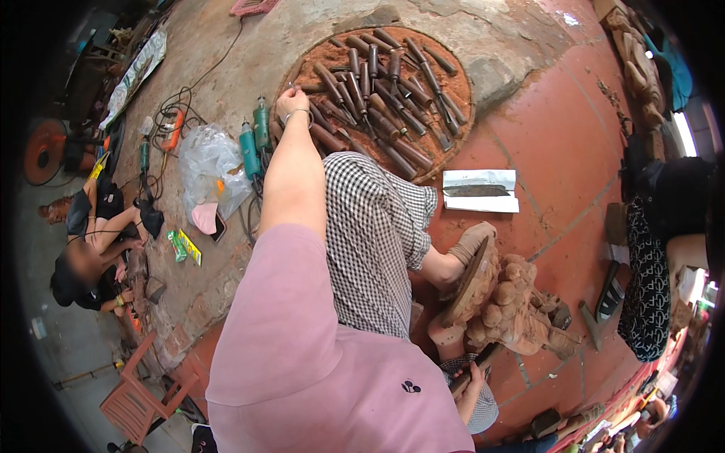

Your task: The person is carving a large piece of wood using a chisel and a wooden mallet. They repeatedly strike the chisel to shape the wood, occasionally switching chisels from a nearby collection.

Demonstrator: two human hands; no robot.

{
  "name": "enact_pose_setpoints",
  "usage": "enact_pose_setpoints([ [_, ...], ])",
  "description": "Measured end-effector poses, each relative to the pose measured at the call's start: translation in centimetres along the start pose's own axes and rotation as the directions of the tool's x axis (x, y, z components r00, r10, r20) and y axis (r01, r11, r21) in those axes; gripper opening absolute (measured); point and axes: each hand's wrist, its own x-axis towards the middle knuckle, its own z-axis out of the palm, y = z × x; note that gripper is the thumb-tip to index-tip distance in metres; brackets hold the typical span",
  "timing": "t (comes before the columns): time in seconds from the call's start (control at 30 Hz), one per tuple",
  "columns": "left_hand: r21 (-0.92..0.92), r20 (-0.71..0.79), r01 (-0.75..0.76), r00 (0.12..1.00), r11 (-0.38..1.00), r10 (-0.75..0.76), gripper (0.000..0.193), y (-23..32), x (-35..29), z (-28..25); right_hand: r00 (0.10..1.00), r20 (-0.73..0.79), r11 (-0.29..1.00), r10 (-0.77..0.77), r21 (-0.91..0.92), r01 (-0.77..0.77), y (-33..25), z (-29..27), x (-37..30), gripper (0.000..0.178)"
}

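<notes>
My left arm stretches far forward, and my left hand (292, 102) is closed at the left rim of a round tray (470, 113) of chisels (381, 102). Its fingers pinch what looks like a chisel; a small metal glint shows at the fingertips. Low on the right, my right hand (472, 385) is wrapped round a dark wooden stick (485, 356), partly hidden by my shirt. Beside that stick a carved wooden figure (517, 309) lies tilted on the floor. Its round base (472, 283) rests against my foot (473, 240), which has a beige covering.
A white sheet with a dark flat stone (476, 191) lies right of my knee. Left are green power tools (249, 147), a clear plastic bag (211, 162), a phone (220, 226) and cables. Another person (94, 264) works far left; a red plastic chair (136, 400) stands lower left. A slipper (609, 298) lies right.
</notes>
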Motion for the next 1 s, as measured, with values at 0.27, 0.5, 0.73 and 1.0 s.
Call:
enact_pose_setpoints([
  [0.27, -0.567, 0.297, 0.125, 0.953, 0.814, 0.061, 0.019, 6.8, -4.5, 2.1, 0.999, -0.028, 0.999, -0.031, 0.022, 0.032, 0.2, 0.5, -0.7, 0.026],
  [0.5, -0.533, 0.552, 0.386, 0.833, 0.753, -0.036, 0.019, 9.6, -5.5, 1.6, 0.999, -0.023, 0.999, -0.047, 0.015, 0.047, 0.6, 0.0, -0.5, 0.023],
  [0.73, -0.266, 0.389, 0.428, 0.867, 0.864, -0.31, 0.023, 9.3, -6.0, 1.3, 0.998, -0.037, 0.998, -0.049, 0.041, 0.05, 0.0, 1.0, -1.2, 0.021],
  [1.0, 0.476, 0.354, -0.534, 0.843, 0.698, 0.404, 0.036, 12.3, -7.1, 1.0, 0.999, -0.022, 1.0, -0.03, 0.003, 0.03, 0.6, -0.1, -0.2, 0.023],
])
